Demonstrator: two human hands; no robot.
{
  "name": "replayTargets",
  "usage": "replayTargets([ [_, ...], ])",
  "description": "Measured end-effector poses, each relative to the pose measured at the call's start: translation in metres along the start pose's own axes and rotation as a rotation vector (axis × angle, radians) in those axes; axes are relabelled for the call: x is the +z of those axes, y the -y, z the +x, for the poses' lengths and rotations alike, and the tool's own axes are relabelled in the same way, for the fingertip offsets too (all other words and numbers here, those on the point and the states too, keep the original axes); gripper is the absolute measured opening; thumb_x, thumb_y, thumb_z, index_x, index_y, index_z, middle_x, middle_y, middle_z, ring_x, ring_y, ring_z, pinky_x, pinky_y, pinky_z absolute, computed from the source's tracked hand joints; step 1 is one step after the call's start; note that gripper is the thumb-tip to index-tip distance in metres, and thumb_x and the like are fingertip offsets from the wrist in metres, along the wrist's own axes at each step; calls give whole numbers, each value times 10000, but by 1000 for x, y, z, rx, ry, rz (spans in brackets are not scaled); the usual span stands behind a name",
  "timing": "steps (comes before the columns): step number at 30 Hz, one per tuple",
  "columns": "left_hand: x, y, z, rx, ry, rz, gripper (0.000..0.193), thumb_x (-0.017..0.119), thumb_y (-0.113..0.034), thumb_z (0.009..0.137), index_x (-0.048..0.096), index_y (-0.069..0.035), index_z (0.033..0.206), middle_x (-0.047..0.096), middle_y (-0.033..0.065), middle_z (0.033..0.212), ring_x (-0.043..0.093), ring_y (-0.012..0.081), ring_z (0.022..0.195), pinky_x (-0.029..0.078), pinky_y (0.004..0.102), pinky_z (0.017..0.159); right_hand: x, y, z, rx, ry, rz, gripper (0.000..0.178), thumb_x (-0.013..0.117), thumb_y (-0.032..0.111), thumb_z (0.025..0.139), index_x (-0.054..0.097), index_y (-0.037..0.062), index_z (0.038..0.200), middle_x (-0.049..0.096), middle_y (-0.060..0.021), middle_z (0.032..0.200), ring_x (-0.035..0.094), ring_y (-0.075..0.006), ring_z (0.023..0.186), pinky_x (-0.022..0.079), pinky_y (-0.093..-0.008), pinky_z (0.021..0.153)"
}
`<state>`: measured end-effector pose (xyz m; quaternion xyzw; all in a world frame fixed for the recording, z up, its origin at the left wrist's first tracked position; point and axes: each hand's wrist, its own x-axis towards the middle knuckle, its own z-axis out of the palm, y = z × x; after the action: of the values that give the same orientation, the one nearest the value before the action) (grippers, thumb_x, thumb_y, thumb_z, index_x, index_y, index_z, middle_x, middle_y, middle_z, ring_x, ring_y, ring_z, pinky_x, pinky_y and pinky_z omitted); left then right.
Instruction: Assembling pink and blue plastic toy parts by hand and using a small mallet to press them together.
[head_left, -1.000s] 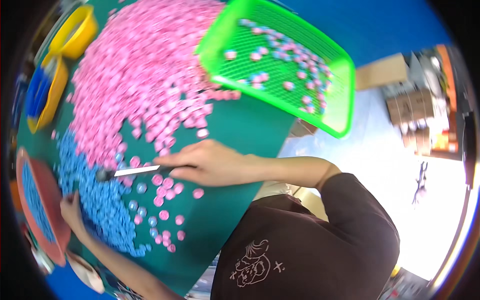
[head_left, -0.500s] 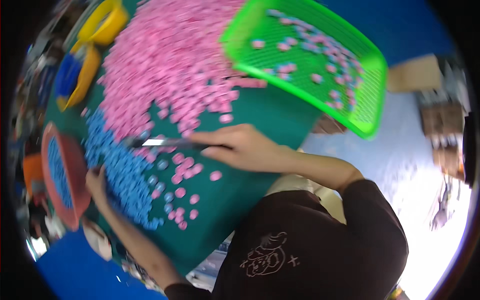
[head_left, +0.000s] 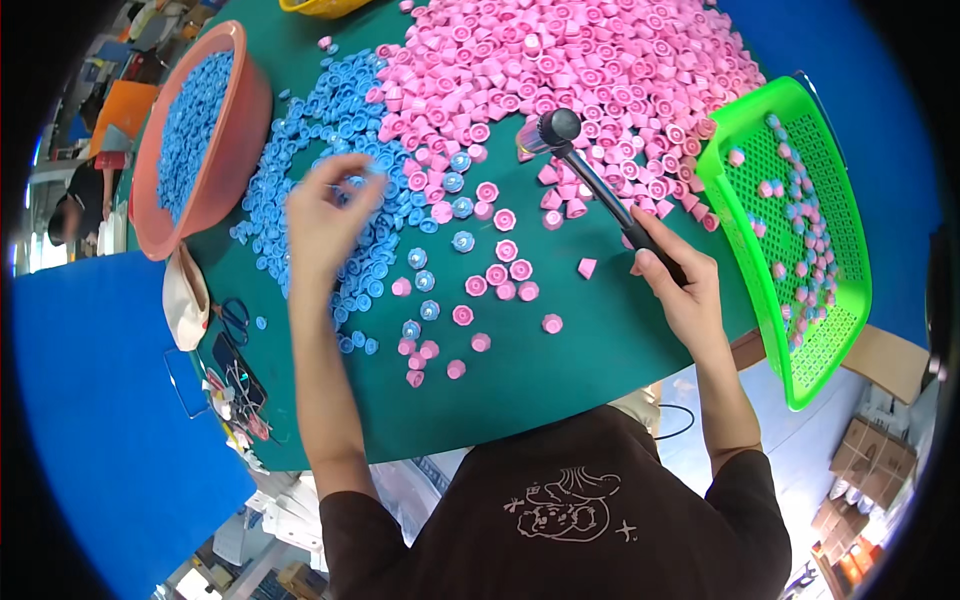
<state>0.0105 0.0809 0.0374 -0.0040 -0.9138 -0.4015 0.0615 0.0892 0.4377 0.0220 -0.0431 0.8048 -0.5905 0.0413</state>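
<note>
My right hand (head_left: 680, 285) is wrapped round the black handle of a small mallet (head_left: 585, 165). The mallet's round black head is raised over the near edge of a large heap of pink plastic cups (head_left: 570, 60). Over a pile of small blue plastic caps (head_left: 350, 95) is my left hand (head_left: 330, 215), blurred, its thumb and fingers curled together; what lies between the fingertips is hard to make out. Between the hands, several pink cups stand loose on the green table (head_left: 480, 405), some topped with a blue cap (head_left: 463, 241).
A salmon-coloured basin (head_left: 245, 130) of blue caps stands tilted at the left. At the right, a green basket (head_left: 755, 290) holds joined pink-and-blue pieces. Scissors (head_left: 235, 318), a phone (head_left: 240, 370) and a pale pouch (head_left: 185, 300) lie along the left edge.
The view has turned and steadied. My left hand has come from beside the basin to over the blue caps. The mallet has lifted from the near pieces and now points up, away from me.
</note>
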Motion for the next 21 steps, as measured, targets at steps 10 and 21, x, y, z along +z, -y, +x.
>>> replayTargets([
  [10, 65, -35, -15, 448, 80, 235, 222, 765, -126, 713, 695, -36, 903, 663, 81, 854, 597, 254, 835, 479, 368, 749, 9, 3, 6, -11, 89, -68, 401, 646, 125, 912, 588, 55, 1303, 655, -37, 901, 569, -75, 737, 456, -219, 657],
  [21, 67, -40, -15, 371, 95, 267, 221, 775, -134, 685, 677, -32, 854, 623, 74, 814, 563, 268, 801, 461, 375, 737, 12, 16, 6, -51, 143, -247, 401, 651, 72, 880, 605, 46, 1277, 624, -62, 813, 519, -107, 665, 421, -251, 614],
])
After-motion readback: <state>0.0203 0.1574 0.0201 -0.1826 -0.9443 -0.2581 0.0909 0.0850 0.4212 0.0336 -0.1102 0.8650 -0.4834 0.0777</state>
